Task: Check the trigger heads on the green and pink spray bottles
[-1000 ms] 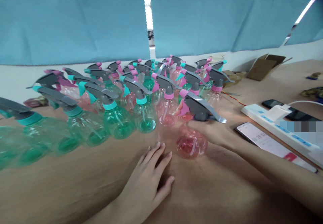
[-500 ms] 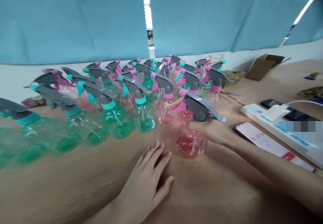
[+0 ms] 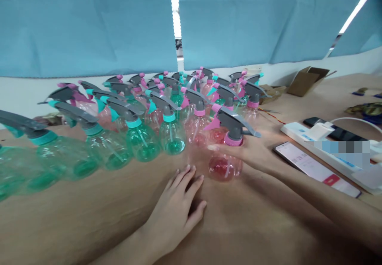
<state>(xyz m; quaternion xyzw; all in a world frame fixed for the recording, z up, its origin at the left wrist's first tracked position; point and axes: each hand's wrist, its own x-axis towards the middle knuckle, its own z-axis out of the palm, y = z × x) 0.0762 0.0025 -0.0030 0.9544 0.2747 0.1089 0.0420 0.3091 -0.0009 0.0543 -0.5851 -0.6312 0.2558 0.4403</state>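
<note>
My right hand (image 3: 243, 152) is closed around the upper body of a pink spray bottle (image 3: 225, 167), just under its pink collar. The thumb lies across the front, while the other fingers are mostly hidden behind the bottle. This bottle stands upright on the table, its grey trigger head (image 3: 234, 121) with a pink nozzle facing left. My left hand (image 3: 177, 203) rests flat on the table to the left of the bottle, fingers stretched out and nothing in it. A green spray bottle (image 3: 172, 137) with a turquoise collar stands beyond the left fingertips.
Several green and pink spray bottles crowd the back and left, among them a green one (image 3: 143, 141). On the right lie a phone (image 3: 316, 169), a white power strip (image 3: 304, 133) and a dark phone (image 3: 352, 133). An open cardboard box (image 3: 300, 82) sits farther back by the blue curtain (image 3: 227, 22).
My right thumb has come round to the front of the pink bottle, below the collar; the fingers near the trigger have dropped behind it. My left hand stays put. The view has shifted slightly.
</note>
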